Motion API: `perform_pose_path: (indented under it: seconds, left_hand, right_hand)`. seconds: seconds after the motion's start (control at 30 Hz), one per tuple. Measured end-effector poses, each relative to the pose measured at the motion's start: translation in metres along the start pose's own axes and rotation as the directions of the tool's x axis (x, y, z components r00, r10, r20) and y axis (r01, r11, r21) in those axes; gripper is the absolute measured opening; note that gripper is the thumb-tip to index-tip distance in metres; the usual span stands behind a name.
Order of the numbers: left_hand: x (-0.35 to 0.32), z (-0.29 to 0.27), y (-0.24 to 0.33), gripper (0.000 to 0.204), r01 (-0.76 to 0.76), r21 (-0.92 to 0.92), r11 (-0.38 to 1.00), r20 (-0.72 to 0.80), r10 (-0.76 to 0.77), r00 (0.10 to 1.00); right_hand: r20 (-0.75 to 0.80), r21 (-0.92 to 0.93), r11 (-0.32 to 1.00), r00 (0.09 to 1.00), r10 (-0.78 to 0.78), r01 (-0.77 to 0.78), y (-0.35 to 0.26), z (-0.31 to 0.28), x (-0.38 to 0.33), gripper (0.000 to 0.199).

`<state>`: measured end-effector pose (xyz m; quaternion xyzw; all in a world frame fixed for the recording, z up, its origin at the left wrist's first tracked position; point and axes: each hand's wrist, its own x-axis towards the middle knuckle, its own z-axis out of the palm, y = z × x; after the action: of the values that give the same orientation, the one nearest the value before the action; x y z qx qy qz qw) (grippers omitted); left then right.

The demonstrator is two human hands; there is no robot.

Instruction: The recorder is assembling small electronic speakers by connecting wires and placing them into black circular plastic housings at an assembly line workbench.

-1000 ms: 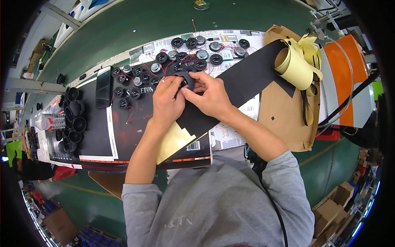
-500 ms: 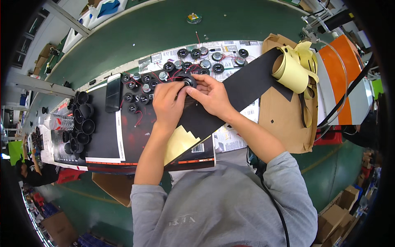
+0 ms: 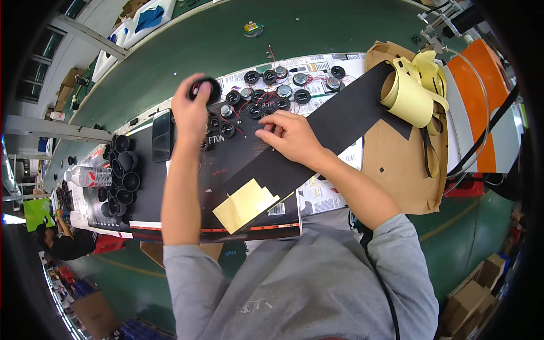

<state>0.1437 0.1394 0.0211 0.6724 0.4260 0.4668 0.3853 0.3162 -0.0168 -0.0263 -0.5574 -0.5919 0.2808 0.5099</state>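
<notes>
The left hand (image 3: pixel 190 110) is raised over the green bench (image 3: pixel 317 28), its fingers closed around a small round black speaker (image 3: pixel 205 89) held above the rows of like speakers (image 3: pixel 272 93) with red wires. The right hand (image 3: pixel 289 136) lies open, fingers pressed flat on a long black strip (image 3: pixel 345 122) running toward a roll of yellow tape (image 3: pixel 405 96) on brown cardboard (image 3: pixel 396 164).

Your far green table (image 3: pixel 317 34) lies open, while clustered small speakers (image 3: pixel 272 93) crowd the middle, black cones (image 3: pixel 122 178) block left and the yellow roll (image 3: pixel 411 93) blocks right.
</notes>
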Motion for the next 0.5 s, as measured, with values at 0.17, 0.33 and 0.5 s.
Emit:
perform_pose_path:
  seconds: [0.17,0.33,0.5]
  left_hand:
    - [0.101,0.023,-0.063,0.027,-0.003,0.241,0.971,0.258,-0.061,0.964]
    - [0.113,0.028,-0.105,0.051,-0.224,0.874,0.431,0.188,0.126,0.974]
    - [0.112,-0.013,-0.066,0.044,-0.319,0.783,0.534,0.131,0.36,0.924]
  right_hand:
    - [0.001,-0.141,0.972,0.981,-0.192,0.19,0.007,0.004,0.0,0.014]
    - [0.067,-0.206,0.948,0.97,-0.234,0.243,0.005,0.009,-0.001,0.01]
    - [0.049,-0.248,0.947,0.979,-0.199,0.204,0.003,0.007,-0.005,0.007]
